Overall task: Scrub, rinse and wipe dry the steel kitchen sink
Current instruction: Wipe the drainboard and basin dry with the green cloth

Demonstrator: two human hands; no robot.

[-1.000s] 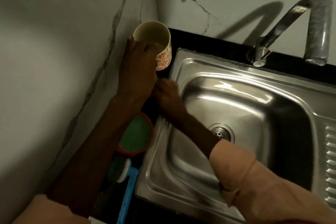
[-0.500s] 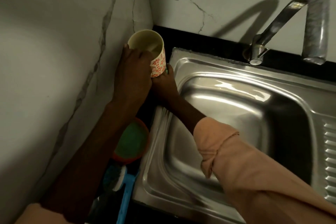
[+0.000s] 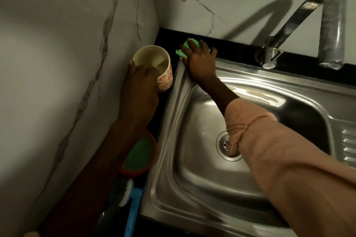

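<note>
Right hand (image 3: pixel 198 61) has its fingers spread flat over a green sponge (image 3: pixel 185 49), pressing it down at the sink's (image 3: pixel 192 188) back-left corner, right where the rim meets the black counter (image 3: pixel 231 48). Left hand (image 3: pixel 140 86) is wrapped round a patterned cup (image 3: pixel 154 67), just left of those fingers.

The sink (image 3: pixel 192 159) fills the right and middle of the view, its drain (image 3: pixel 224 145) in the basin floor, partly under the right sleeve (image 3: pixel 279 159). The tap (image 3: pixel 285 31) stands on the counter (image 3: pixel 231 48) behind the sink, against the back wall. A cup (image 3: pixel 154 63) sits left of the sink's far left corner, near the side wall, with the left hand (image 3: pixel 140 82) on it. The right hand (image 3: pixel 198 59) lies on a sponge (image 3: pixel 185 50) at that corner. A dish (image 3: pixel 140 156) and a brush (image 3: pixel 133 198) lie left of the sink, nearer the person.
</note>
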